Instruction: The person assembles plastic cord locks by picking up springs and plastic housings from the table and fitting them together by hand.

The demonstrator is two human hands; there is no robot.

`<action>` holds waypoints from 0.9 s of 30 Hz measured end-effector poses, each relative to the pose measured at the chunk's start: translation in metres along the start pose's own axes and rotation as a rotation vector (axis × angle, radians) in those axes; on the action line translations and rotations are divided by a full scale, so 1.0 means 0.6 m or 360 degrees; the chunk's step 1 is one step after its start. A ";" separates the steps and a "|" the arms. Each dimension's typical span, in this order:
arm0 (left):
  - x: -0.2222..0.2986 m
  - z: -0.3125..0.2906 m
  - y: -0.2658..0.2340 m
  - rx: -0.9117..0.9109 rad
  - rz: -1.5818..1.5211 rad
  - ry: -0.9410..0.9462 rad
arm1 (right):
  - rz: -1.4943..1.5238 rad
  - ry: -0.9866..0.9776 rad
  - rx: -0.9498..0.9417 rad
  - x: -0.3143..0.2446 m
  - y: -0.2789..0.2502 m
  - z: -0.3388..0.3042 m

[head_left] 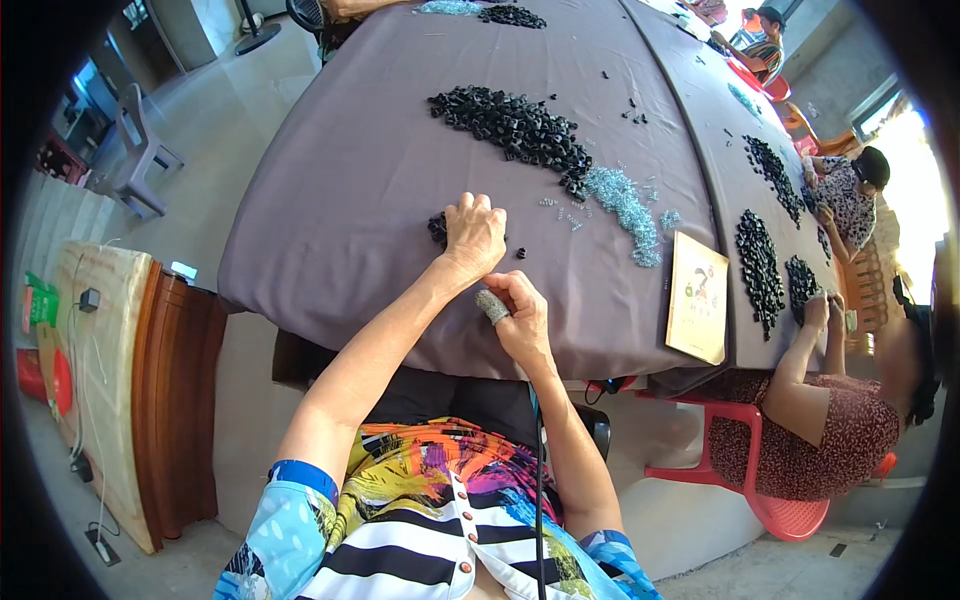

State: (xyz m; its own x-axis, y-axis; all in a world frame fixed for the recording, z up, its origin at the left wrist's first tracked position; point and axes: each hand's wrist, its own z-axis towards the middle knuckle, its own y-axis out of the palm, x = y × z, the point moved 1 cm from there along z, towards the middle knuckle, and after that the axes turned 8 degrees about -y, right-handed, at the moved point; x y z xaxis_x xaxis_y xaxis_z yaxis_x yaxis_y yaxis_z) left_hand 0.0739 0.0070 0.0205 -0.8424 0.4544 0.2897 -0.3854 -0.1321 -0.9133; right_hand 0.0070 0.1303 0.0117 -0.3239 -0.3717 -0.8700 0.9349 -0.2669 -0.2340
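Observation:
My left hand [475, 238] rests low over the grey cloth with its fingers curled down beside a small group of black plastic pieces [437, 230]. Whatever its fingertips hold is hidden under the hand. Just nearer to me, my right hand [524, 322] is closed, a grey wrapping [491, 306] around its thumb. Anything inside that hand is too small to make out. A single black piece [520, 253] lies beyond it. Farther off is a long heap of black plastic pieces [515, 127], touching a spread of small pale-blue metal springs [625, 210].
A cream booklet [697, 298] lies on the cloth-covered table [340, 200] at right. A co-worker on a red plastic chair [760, 480] handles black pieces [760, 270]. More people sit farther along. At left stand a wooden cabinet [175, 400] and a grey chair [140, 150].

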 end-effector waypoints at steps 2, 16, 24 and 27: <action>0.005 0.000 -0.005 -0.0030 0.0034 -0.0009 | 0.0014 0.0001 0.0004 0.002 -0.002 -0.001; -0.009 -0.045 -0.037 0.0424 -0.1261 -0.0076 | -0.0001 -0.0052 0.0023 0.004 -0.003 -0.001; -0.034 -0.127 -0.032 0.0130 -0.1521 -0.0221 | -0.0036 -0.0035 0.0007 -0.002 -0.004 0.003; -0.028 -0.130 -0.024 0.0218 -0.1430 -0.0096 | 0.0001 -0.0004 0.0007 -0.004 -0.005 0.006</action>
State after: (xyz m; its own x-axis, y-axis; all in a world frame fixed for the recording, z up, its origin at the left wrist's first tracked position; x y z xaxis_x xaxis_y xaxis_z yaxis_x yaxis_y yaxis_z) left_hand 0.1229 0.0699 0.0067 -0.2198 0.3907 0.8939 -0.9445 0.1443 -0.2953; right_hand 0.0042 0.1288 0.0162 -0.3236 -0.3743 -0.8690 0.9345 -0.2706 -0.2314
